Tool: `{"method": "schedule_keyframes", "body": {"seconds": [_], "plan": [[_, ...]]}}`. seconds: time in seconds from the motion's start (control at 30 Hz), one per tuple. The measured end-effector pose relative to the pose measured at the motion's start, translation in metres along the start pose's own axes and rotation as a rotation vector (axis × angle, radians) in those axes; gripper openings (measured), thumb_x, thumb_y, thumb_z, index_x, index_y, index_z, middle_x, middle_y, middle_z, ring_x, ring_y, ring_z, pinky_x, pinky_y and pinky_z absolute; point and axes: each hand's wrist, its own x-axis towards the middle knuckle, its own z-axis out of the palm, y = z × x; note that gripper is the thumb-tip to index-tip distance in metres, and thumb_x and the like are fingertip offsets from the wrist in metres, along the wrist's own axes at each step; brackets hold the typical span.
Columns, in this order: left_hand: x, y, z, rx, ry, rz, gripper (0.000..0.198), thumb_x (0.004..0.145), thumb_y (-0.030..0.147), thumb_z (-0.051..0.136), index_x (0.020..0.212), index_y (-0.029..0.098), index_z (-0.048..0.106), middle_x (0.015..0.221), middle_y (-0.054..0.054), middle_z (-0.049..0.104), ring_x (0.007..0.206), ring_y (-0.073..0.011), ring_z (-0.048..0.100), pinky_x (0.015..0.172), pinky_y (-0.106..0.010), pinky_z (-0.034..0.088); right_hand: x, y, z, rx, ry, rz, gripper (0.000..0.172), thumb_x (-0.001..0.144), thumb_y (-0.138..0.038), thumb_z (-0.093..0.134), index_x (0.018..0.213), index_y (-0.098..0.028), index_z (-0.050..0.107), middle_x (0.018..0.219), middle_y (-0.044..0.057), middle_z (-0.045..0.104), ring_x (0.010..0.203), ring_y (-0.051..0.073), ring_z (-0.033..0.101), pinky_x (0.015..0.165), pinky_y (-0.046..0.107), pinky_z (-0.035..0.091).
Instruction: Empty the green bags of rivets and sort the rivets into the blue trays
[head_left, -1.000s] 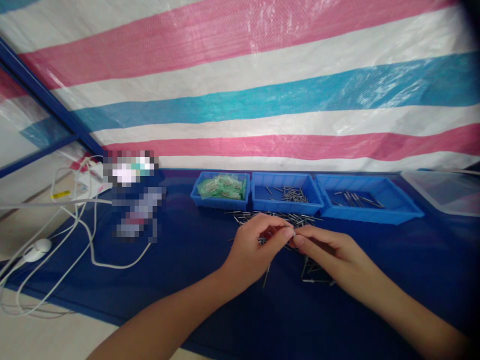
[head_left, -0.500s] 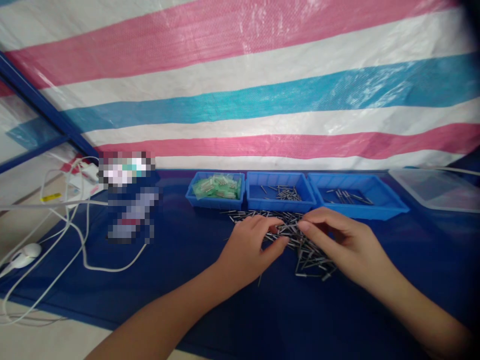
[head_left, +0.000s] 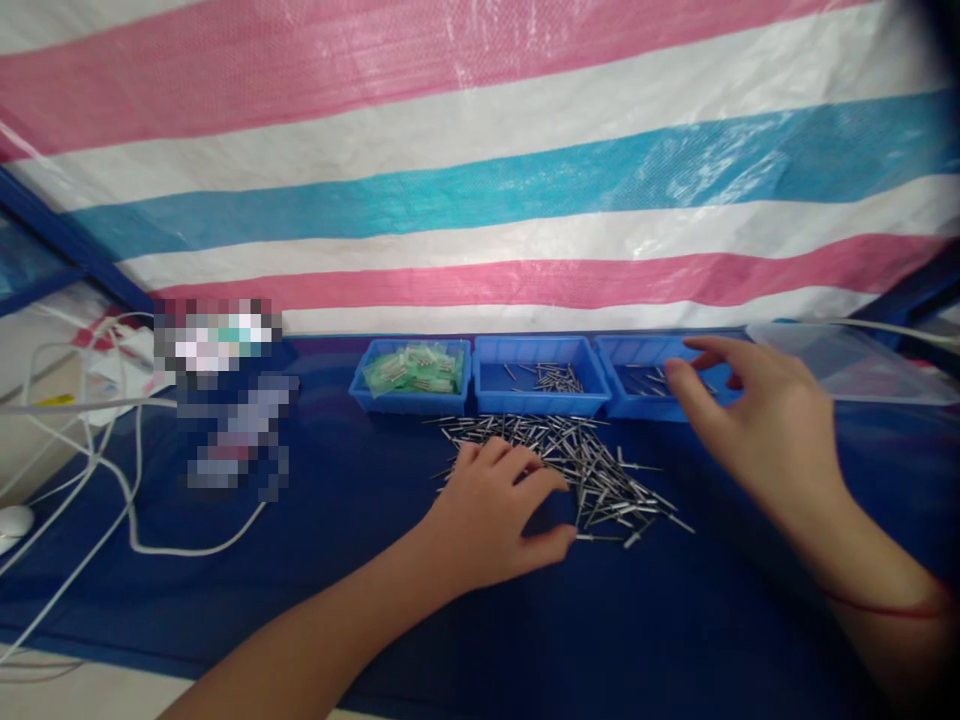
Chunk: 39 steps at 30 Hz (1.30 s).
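Observation:
A loose pile of blind rivets (head_left: 600,465) with long thin pins lies on the dark blue tabletop. My left hand (head_left: 499,510) rests at the near left edge of the pile, thumb and fingers apart, holding nothing. Over the front of the right blue bin (head_left: 622,405) hovers my right hand (head_left: 772,410). Its thumb and forefinger are parted and no rivet shows between them. Some rivets lie inside that bin, partly hidden by the hand. The middle blue bin (head_left: 540,403) holds a small heap of rivets.
In the left blue bin (head_left: 411,403) lies a green bag (head_left: 386,370) with pale pieces on it. A clear plastic lid or tray (head_left: 862,365) sits at the far right. White cables (head_left: 195,550) trail over the left side. A striped sheet (head_left: 450,210) hangs behind the bins.
My right hand has moved from the pile, right and up, to the right bin, its fingers now parted. My left hand has shifted slightly down and opened wider. The view has turned slightly right.

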Motion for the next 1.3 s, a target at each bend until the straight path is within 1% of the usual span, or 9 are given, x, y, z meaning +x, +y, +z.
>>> {"method": "schedule_keyframes", "body": {"seconds": [0.13,0.3,0.43,0.53,0.6,0.8,0.97,1.13,1.3], "plan": [[-0.003,0.004,0.012,0.072,-0.019,0.213,0.032,0.090,0.052,0.051,0.113,0.032,0.061,0.106,-0.001,0.062,0.095,-0.0187,0.051,0.077,-0.035,0.030,-0.012,-0.023,0.002,0.089,-0.027,-0.075,0.032,0.088,-0.038,0.052,0.114,-0.021,0.060,0.091,0.010,0.067,0.078,0.028,0.058,0.075,0.041,0.044],[-0.003,0.009,0.022,0.132,-0.009,0.263,0.020,0.094,0.041,0.051,0.096,0.026,0.064,0.096,0.002,0.064,0.088,-0.0153,0.052,0.075,-0.034,0.028,-0.024,-0.040,0.005,0.210,-0.088,-0.223,0.023,0.087,-0.034,0.055,0.104,-0.021,0.062,0.089,0.005,0.068,0.085,0.024,0.061,0.078,0.037,0.046],[0.001,0.007,0.015,0.106,0.055,0.115,0.018,0.096,0.032,0.048,0.092,0.021,0.062,0.090,0.000,0.066,0.086,-0.0161,0.054,0.075,-0.034,0.031,-0.027,-0.045,0.002,0.311,-0.122,-0.256,0.011,0.087,-0.028,0.055,0.090,-0.022,0.064,0.090,0.005,0.069,0.084,0.022,0.062,0.080,0.038,0.047],[0.005,0.003,0.007,-0.126,0.182,-0.096,0.015,0.095,0.030,0.049,0.094,0.019,0.060,0.094,-0.001,0.067,0.087,-0.0156,0.057,0.076,-0.031,0.035,-0.032,-0.050,0.001,0.439,-0.192,-0.285,0.009,0.086,-0.023,0.056,0.090,-0.022,0.063,0.092,0.004,0.068,0.086,0.020,0.063,0.081,0.036,0.048],[0.007,0.001,0.003,-0.282,0.255,-0.158,0.012,0.093,0.028,0.053,0.095,0.018,0.060,0.094,-0.002,0.067,0.087,-0.0149,0.059,0.078,-0.029,0.038,-0.037,-0.055,0.001,0.533,-0.286,-0.274,0.010,0.086,-0.024,0.058,0.094,-0.023,0.063,0.092,0.003,0.067,0.084,0.019,0.063,0.076,0.033,0.050],[0.008,0.004,0.002,-0.455,0.325,-0.174,0.012,0.091,0.029,0.058,0.092,0.017,0.061,0.090,-0.003,0.068,0.082,-0.0150,0.060,0.079,-0.028,0.041,-0.049,-0.066,0.007,0.694,-0.380,-0.142,0.005,0.088,-0.028,0.059,0.091,-0.025,0.063,0.086,0.001,0.067,0.078,0.016,0.063,0.066,0.028,0.050],[0.008,0.007,0.001,-0.459,0.269,-0.202,0.013,0.090,0.031,0.058,0.091,0.019,0.061,0.090,-0.002,0.068,0.083,-0.0150,0.060,0.079,-0.028,0.041,-0.053,-0.069,0.006,0.733,-0.374,-0.061,0.007,0.087,-0.030,0.060,0.090,-0.025,0.063,0.082,0.001,0.066,0.073,0.016,0.062,0.060,0.027,0.049],[0.010,0.003,0.003,-0.478,0.240,-0.193,0.017,0.090,0.033,0.057,0.090,0.017,0.063,0.088,-0.003,0.067,0.081,-0.0146,0.060,0.076,-0.027,0.043,-0.052,-0.072,0.001,0.732,-0.369,-0.113,0.008,0.087,-0.027,0.059,0.092,-0.024,0.065,0.085,0.003,0.067,0.076,0.017,0.063,0.065,0.029,0.051],[0.010,-0.001,-0.002,-0.519,0.302,-0.194,0.016,0.088,0.033,0.059,0.087,0.017,0.064,0.090,-0.004,0.067,0.084,-0.0152,0.060,0.076,-0.026,0.045,-0.047,-0.072,-0.002,0.725,-0.370,-0.180,0.011,0.087,-0.024,0.058,0.094,-0.026,0.066,0.090,0.004,0.069,0.082,0.020,0.065,0.070,0.032,0.053]]}}
